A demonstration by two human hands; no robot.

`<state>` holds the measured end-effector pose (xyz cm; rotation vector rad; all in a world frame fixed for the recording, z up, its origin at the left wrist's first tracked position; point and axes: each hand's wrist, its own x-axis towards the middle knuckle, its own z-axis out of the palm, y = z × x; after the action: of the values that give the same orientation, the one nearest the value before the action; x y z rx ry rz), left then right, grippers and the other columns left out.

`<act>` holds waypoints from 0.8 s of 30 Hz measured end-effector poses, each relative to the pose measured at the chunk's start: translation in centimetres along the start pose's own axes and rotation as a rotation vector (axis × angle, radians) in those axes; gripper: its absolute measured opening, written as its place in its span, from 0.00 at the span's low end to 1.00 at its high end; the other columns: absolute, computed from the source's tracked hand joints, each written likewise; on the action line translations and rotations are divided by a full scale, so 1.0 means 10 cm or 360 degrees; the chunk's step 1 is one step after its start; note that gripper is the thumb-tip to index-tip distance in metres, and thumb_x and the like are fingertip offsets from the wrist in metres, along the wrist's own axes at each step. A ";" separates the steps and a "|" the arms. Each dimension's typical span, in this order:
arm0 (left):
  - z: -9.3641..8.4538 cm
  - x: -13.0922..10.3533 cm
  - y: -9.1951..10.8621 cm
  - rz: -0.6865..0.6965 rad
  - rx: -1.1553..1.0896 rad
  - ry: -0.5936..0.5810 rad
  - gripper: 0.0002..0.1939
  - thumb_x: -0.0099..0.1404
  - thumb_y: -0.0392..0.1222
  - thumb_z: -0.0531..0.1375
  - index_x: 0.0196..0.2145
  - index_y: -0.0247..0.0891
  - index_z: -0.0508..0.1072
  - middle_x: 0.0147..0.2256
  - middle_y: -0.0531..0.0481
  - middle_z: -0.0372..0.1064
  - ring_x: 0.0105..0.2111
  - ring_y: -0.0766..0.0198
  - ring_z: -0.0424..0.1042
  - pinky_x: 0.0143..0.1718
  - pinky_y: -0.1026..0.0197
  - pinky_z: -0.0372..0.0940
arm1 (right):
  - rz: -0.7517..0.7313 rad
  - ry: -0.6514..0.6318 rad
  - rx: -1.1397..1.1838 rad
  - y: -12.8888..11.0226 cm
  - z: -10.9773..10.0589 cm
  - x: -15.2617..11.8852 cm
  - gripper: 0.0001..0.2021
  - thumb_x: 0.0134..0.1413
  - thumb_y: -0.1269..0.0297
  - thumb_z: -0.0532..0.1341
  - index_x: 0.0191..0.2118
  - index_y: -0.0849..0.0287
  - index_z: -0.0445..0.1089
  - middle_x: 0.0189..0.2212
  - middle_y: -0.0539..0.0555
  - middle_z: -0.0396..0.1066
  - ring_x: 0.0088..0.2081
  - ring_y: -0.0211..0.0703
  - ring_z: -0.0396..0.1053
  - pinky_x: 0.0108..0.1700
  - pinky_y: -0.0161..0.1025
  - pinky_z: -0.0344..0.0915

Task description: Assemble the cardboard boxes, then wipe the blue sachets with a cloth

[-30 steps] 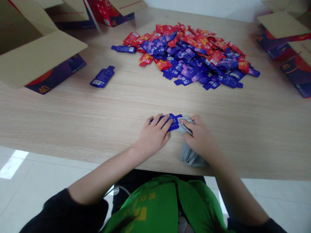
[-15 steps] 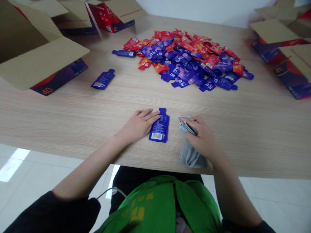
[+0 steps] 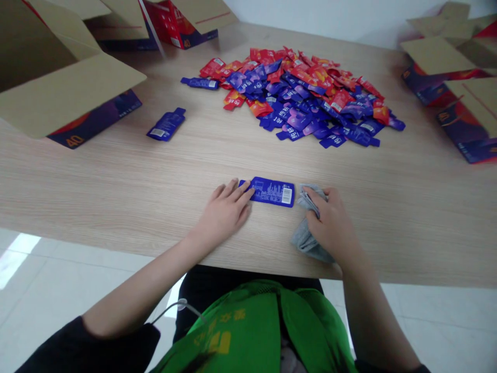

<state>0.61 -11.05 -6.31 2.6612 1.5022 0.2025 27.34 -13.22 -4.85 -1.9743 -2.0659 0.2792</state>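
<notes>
A blue pouch (image 3: 272,191) lies flat on the table in front of me, its narrow neck to the left and its barcode end to the right. The fingertips of my left hand (image 3: 227,210) rest on the neck, fingers stretched out and the palm down. My right hand (image 3: 330,220) is closed around a folded grey cloth (image 3: 308,241), just right of the pouch's barcode end. Part of the cloth hangs below the fingers toward the table's front edge.
A heap of red and blue pouches (image 3: 298,98) lies at the back middle of the table (image 3: 116,197). Two single blue pouches, one nearer (image 3: 166,124), lie left of it. Open cardboard boxes stand at the left (image 3: 97,119) and right (image 3: 468,129).
The blue pouch has turned from upright to sideways, its neck now pointing left under my left fingertips. My right hand has shifted slightly right with the cloth.
</notes>
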 end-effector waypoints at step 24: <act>0.15 -0.12 0.11 0.0099 -0.0105 -0.0009 0.31 0.74 0.46 0.51 0.69 0.28 0.60 0.70 0.39 0.54 0.71 0.36 0.48 0.69 0.34 0.48 | -0.0404 0.0158 -0.0068 -0.89 0.38 0.38 0.26 0.66 0.65 0.51 0.66 0.67 0.63 0.69 0.70 0.53 0.63 0.65 0.59 0.62 0.63 0.59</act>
<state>1.16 -12.69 -7.75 2.6562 1.3873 0.2434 17.54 -9.68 -5.33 -1.6863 -2.2427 0.0836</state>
